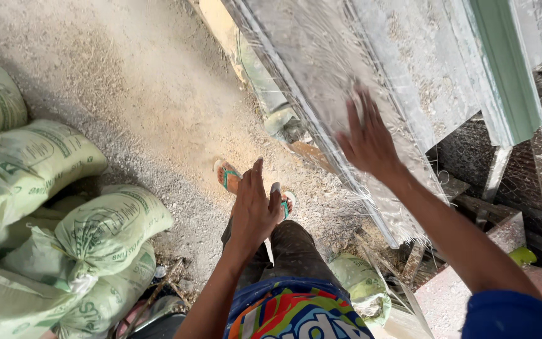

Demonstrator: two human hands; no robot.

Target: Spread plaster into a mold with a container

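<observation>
Right hand (368, 141) spread flat on dusty, plastic-wrapped grey metal panel (371, 69), gripping nothing. Left hand (255, 210) open, empty, above gritty sawdust-strewn floor (145, 94). Stacked pale green woven sacks (39, 163) at left.

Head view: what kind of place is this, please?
Probably a grain mill or feed store: stacked green woven sacks, husk-strewn ground, and a dusty metal machine panel that the right hand touches.

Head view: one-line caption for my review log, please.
Right hand flat on a dusty slanted metal panel, left hand open in mid-air, stacked green sacks alongside.
</observation>
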